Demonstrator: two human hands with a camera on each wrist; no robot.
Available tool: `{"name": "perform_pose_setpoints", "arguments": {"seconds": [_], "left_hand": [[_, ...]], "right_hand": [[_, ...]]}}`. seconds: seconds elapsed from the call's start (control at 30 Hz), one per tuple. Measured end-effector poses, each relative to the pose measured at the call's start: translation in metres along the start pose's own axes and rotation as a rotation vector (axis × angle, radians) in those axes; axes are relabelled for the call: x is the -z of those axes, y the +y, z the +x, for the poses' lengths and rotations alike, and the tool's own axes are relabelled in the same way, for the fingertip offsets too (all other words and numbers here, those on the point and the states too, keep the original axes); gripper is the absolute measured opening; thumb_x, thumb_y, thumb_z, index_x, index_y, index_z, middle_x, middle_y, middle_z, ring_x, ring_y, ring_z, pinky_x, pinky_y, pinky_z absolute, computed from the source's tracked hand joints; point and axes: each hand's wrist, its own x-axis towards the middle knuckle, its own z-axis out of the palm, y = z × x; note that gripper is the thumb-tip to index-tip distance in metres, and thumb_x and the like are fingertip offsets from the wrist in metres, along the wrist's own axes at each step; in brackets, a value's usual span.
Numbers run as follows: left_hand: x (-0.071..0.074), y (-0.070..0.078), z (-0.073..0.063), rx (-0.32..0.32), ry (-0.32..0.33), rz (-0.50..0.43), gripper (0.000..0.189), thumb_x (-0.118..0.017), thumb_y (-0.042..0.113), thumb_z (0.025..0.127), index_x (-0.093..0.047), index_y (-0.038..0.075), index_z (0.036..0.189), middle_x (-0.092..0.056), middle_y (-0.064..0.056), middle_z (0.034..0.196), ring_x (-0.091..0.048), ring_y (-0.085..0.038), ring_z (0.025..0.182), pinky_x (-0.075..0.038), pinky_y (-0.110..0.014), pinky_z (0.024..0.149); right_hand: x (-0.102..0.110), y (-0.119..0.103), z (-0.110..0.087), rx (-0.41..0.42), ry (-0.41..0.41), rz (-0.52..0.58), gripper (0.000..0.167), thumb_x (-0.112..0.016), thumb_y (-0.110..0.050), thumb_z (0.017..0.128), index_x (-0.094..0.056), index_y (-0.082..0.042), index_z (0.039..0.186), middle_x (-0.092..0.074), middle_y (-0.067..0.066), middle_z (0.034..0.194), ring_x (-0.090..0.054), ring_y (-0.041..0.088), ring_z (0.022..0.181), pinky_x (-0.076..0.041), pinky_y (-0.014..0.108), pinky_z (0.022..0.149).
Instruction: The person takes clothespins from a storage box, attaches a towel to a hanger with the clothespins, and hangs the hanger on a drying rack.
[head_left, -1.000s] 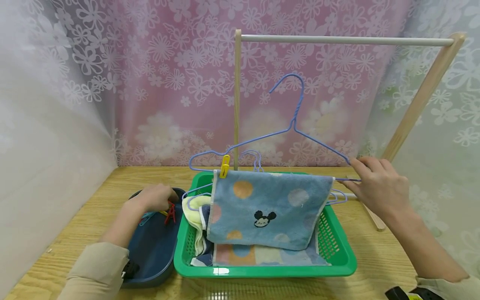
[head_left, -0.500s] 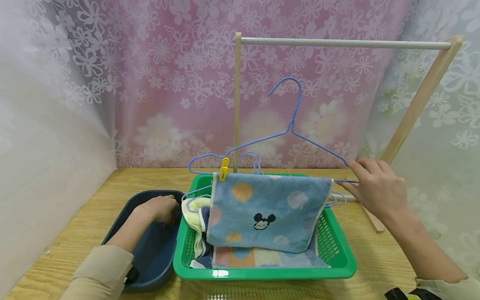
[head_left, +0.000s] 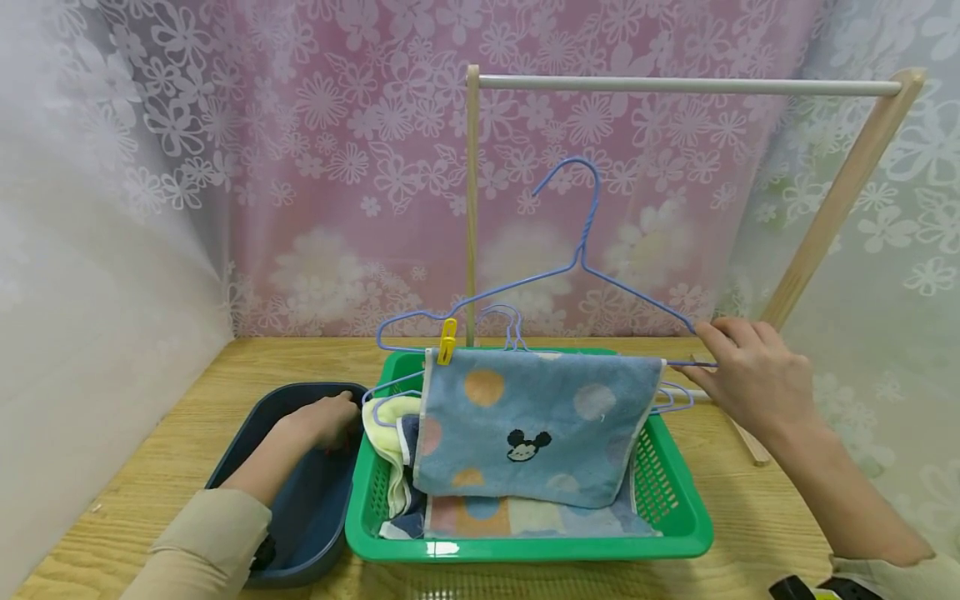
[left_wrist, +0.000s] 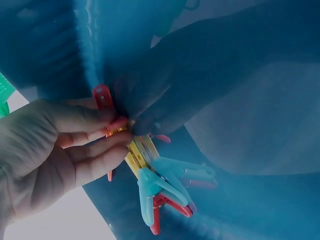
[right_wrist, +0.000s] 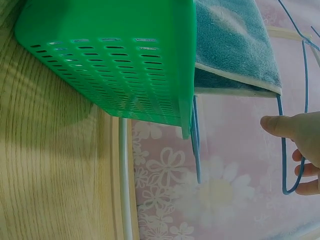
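Your left hand (head_left: pixel 326 419) pinches a red clothespin (left_wrist: pixel 103 96) inside the navy bin (head_left: pixel 307 521), thumb against fingers. Your right hand (head_left: pixel 757 375) grips the right end of the blue wire hanger (head_left: pixel 582 252), over the green basket (head_left: pixel 525 548). Open room separates its hook from the rail (head_left: pixel 690 85); the hook opens leftward, the long axis runs nearly level, the polka-dot towel (head_left: pixel 540 412) draped over its bar.

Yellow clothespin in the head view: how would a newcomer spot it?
Find the green basket, then the blue towel draped on a hanger over it. The clothespin clips that towel's upper left corner, small and bright yellow, unlike the larger, paler yellow cloth in the basket.
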Motion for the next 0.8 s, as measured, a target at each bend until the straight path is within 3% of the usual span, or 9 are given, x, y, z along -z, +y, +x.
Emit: {"name": "perform_pose_setpoints", "arguments": {"seconds": [0.13, 0.27, 0.47, 0.63, 0.8], "left_hand": [[0.000, 0.000, 0.001, 0.018, 0.001, -0.003, 0.017, -0.074, 0.001, 0.072, -0.065, 0.016, 0.071, -0.039, -0.033, 0.133, -0.060, -0.032, 0.089, -0.045, -0.036, 0.061], [0.000, 0.000, 0.001, 0.034, -0.008, -0.011, 0.018, -0.071, -0.003, 0.072, -0.066, 0.015, 0.070, -0.038, -0.032, 0.135, -0.059, -0.038, 0.097, -0.044, -0.035, 0.061], [0.003, -0.001, -0.002, 0.039, -0.003, 0.037, 0.013, -0.059, -0.003, 0.083, -0.069, 0.005, 0.086, -0.042, -0.029, 0.134, -0.059, -0.038, 0.100, -0.046, -0.038, 0.069], [0.008, 0.000, -0.007, 0.024, 0.030, 0.117, 0.014, -0.055, -0.002, 0.085, -0.068, 0.002, 0.086, -0.047, -0.027, 0.129, -0.061, -0.032, 0.088, -0.048, -0.039, 0.069], [0.014, 0.002, -0.010, 0.012, 0.061, 0.153, 0.017, -0.056, -0.007, 0.082, -0.066, 0.006, 0.076, -0.044, -0.033, 0.128, -0.057, -0.022, 0.065, -0.043, -0.034, 0.058]], "right_hand": [[0.000, 0.000, 0.000, 0.009, 0.009, -0.003, 0.078, -0.024, -0.065, 0.090, -0.068, -0.001, 0.099, -0.062, 0.019, 0.088, -0.057, 0.043, 0.073, -0.040, 0.050, 0.034], [0.000, 0.000, 0.000, 0.009, 0.004, -0.001, 0.079, -0.023, -0.065, 0.090, -0.068, -0.001, 0.100, -0.062, 0.019, 0.089, -0.057, 0.042, 0.074, -0.039, 0.049, 0.033], [0.001, 0.000, 0.000, 0.012, -0.007, 0.007, 0.077, -0.025, -0.065, 0.090, -0.068, -0.002, 0.100, -0.062, 0.019, 0.089, -0.057, 0.043, 0.075, -0.038, 0.048, 0.033], [0.001, 0.000, 0.000, 0.011, -0.009, 0.007, 0.077, -0.024, -0.065, 0.090, -0.068, -0.002, 0.101, -0.062, 0.020, 0.089, -0.057, 0.043, 0.075, -0.039, 0.049, 0.033], [0.000, 0.001, 0.000, 0.012, -0.007, 0.010, 0.076, -0.026, -0.065, 0.090, -0.068, -0.002, 0.100, -0.062, 0.020, 0.089, -0.057, 0.043, 0.075, -0.039, 0.050, 0.034]]}}
